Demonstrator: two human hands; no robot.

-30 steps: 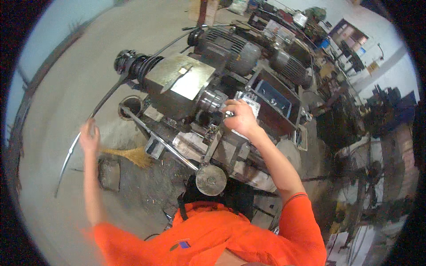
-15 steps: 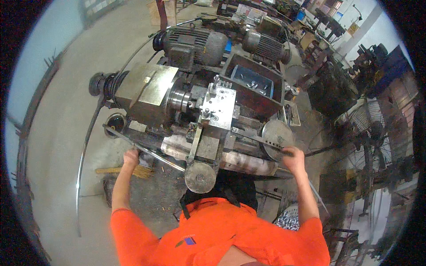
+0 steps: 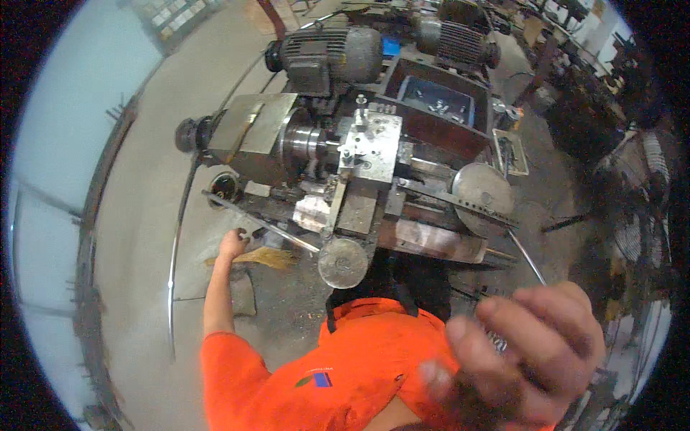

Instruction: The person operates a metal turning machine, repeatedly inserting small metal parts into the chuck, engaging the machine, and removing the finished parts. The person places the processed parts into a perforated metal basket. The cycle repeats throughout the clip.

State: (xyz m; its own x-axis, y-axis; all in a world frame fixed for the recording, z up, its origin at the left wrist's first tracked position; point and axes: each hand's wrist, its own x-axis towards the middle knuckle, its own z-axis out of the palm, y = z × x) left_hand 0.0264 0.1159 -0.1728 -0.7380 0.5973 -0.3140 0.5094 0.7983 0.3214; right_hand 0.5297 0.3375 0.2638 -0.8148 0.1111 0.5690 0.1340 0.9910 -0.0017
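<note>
Facing a metalworking machine [image 3: 262,159], a worker in an orange shirt [image 3: 287,381] has both arms out from the body, as the head view shows. The left hand [image 3: 230,244] hangs off to the side, fingers loosely bent, thumb set a little apart, nothing visible between them. Just above those fingertips slopes a long metal lever [image 3: 272,225], with a gap showing between; its length presumably gives an arm good purchase. Close below and to the right of the same fingers lies a straw broom [image 3: 267,257], seemingly left there for sweeping up chips.

The right hand [image 3: 528,352] looms near the lens, fingers curled toward the palm. Silvery bits [image 3: 496,341] show in a gap among them; from here I cannot tell whether they are pinched or lie behind. Up and left of these fingers, a perforated bar [image 3: 431,194] crosses a round disc [image 3: 485,188] and runs toward the tool block [image 3: 381,136], apparently bolted down to stand firm beside the bright spindle [image 3: 305,140]. Farther beyond the right fingers, past the block, a blue-lined tray [image 3: 422,93] contains small metal pieces [image 3: 447,109], its raised sides probably meant to keep them together.
</note>
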